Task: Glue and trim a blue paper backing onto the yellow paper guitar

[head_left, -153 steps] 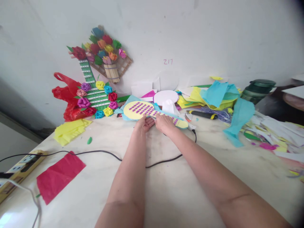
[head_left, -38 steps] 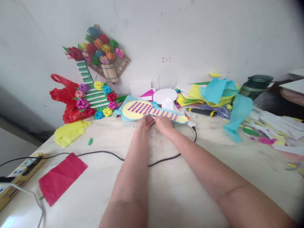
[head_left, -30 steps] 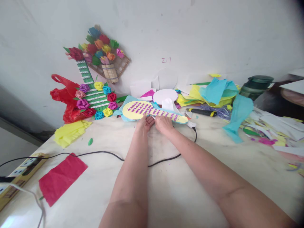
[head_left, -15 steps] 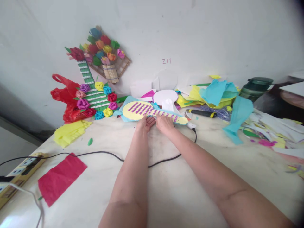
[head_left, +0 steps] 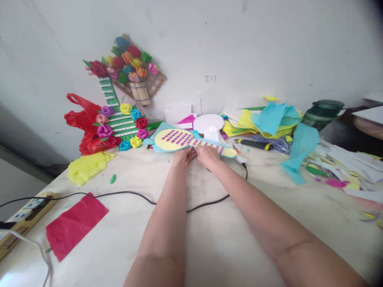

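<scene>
Yellow paddle-shaped purple-checked card [head_left: 164,140]: laid far side
Left hand [head_left: 183,157]: set at near edge, grip can't be told
Right hand [head_left: 208,156]: curled over neck, grip ditto

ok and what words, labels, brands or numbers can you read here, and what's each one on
"217" (the first character could also be a Z): handwritten in reddish marker on the white painted wall.
Yellow plastic power strip with white sockets: any print is too small and blurred to read.
Yellow guitar-shaped cutout with purple strips: no readable text.
No brand name can be read anywhere.
</scene>
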Demonstrator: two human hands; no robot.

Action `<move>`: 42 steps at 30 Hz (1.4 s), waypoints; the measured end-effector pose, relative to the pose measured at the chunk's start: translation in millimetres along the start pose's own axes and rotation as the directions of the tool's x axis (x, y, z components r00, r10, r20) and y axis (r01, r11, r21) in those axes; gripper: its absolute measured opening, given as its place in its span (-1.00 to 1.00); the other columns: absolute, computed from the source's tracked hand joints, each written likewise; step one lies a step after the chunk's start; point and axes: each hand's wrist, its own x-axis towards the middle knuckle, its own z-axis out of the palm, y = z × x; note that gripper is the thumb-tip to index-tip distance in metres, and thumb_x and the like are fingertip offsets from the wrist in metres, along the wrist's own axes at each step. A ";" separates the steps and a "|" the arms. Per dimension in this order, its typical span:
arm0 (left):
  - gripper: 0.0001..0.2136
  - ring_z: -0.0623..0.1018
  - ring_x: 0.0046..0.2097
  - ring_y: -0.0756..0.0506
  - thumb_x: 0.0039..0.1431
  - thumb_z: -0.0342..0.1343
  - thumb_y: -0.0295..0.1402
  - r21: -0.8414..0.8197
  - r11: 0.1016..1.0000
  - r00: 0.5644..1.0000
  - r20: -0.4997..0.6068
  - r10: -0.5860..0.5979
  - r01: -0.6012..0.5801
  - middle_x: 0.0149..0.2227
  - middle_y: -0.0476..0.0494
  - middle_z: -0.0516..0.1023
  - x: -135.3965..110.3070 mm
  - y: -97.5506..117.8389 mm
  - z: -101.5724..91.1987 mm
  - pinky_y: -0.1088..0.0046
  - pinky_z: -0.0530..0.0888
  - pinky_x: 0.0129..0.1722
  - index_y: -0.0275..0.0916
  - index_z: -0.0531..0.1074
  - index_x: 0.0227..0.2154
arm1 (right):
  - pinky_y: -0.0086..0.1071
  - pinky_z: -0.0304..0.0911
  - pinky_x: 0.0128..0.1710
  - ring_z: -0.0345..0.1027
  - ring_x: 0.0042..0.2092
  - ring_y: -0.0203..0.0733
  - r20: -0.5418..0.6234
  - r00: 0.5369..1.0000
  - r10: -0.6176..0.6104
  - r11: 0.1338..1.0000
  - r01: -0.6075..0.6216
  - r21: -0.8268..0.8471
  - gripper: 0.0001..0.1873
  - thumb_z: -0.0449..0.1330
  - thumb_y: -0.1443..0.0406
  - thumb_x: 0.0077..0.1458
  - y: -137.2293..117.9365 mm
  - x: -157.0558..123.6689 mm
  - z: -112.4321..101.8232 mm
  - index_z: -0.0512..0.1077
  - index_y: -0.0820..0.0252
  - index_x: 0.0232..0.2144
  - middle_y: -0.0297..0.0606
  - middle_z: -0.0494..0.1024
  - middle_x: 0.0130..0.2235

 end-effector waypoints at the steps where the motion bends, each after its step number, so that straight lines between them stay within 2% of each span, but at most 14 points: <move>1: -0.86 0.55 -0.39 -0.07 0.01 -0.01 -0.68 0.001 1.000 1.000 0.001 0.012 -0.012 -0.48 -0.18 0.51 0.4 -0.9 0.8 0.30 0.49 -0.22 -0.37 0.38 -0.47 | -0.30 0.19 -0.23 0.37 -0.16 -0.05 0.001 1.000 -0.004 1.000 0.004 0.004 -0.65 -0.08 0.34 0.11 0.4 0.0 0.1 0.31 0.23 -0.06 -0.06 0.49 -0.18; 6: -0.85 0.55 -0.40 -0.06 0.00 0.00 -0.69 -0.034 0.997 0.998 -0.028 0.064 -0.065 -0.48 -0.16 0.51 1.2 -1.8 2.9 0.31 0.50 -0.24 -0.37 0.38 -0.44 | -0.29 0.18 -0.21 0.34 -0.13 -0.05 0.022 1.000 -0.007 1.000 0.007 0.024 -0.64 -0.11 0.31 0.13 2.8 1.1 0.8 0.30 0.22 -0.06 -0.05 0.47 -0.15; 12: -0.83 0.55 -0.41 -0.07 -0.02 -0.04 -0.74 -0.007 1.000 1.000 0.014 0.026 -0.026 -0.49 -0.20 0.51 0.4 0.4 1.2 0.31 0.50 -0.24 -0.41 0.37 -0.52 | -0.28 0.18 -0.22 0.35 -0.14 -0.06 0.013 1.000 -0.022 0.998 0.021 0.053 -0.63 -0.11 0.31 0.12 6.8 2.4 -0.1 0.31 0.19 -0.06 -0.08 0.48 -0.16; 19: -0.86 0.55 -0.41 -0.08 -0.02 0.02 -0.71 -0.006 0.996 0.993 -0.076 0.093 -0.094 -0.51 -0.18 0.50 4.4 -2.5 5.1 0.35 0.52 -0.28 -0.40 0.38 -0.52 | -0.30 0.18 -0.25 0.35 -0.16 -0.07 0.002 1.000 -0.029 0.998 0.029 0.061 -0.64 -0.10 0.30 0.11 9.4 4.8 1.4 0.31 0.16 -0.07 -0.11 0.48 -0.17; 23: -0.89 0.56 -0.38 -0.08 -0.03 0.06 -0.69 -0.017 0.996 0.992 -0.097 0.085 -0.087 -0.50 -0.18 0.51 8.5 -4.4 4.9 0.38 0.52 -0.29 -0.39 0.40 -0.51 | -0.30 0.17 -0.21 0.34 -0.14 -0.08 0.015 1.000 -0.026 0.998 0.025 0.062 -0.64 -0.12 0.30 0.12 9.1 5.1 0.9 0.31 0.16 -0.06 -0.10 0.47 -0.15; 34: -0.92 0.56 -0.37 -0.10 -0.02 0.08 -0.66 -0.002 0.994 0.993 -0.046 0.107 -0.108 -0.46 -0.22 0.53 4.9 -2.8 3.2 0.36 0.52 -0.27 -0.41 0.41 -0.49 | -0.31 0.17 -0.22 0.34 -0.14 -0.08 0.015 1.000 -0.023 0.997 0.022 0.079 -0.64 -0.11 0.31 0.11 8.9 4.6 -2.5 0.32 0.15 -0.07 -0.13 0.47 -0.15; 42: -0.91 0.56 -0.39 -0.09 -0.02 0.08 -0.64 0.014 0.994 0.990 -0.093 0.105 -0.104 -0.49 -0.19 0.53 3.2 -2.1 7.1 0.35 0.52 -0.27 -0.38 0.42 -0.46 | -0.29 0.17 -0.20 0.33 -0.12 -0.08 0.037 0.999 -0.009 0.997 0.006 0.075 -0.63 -0.12 0.30 0.13 8.2 5.3 -2.2 0.29 0.12 -0.04 -0.12 0.46 -0.12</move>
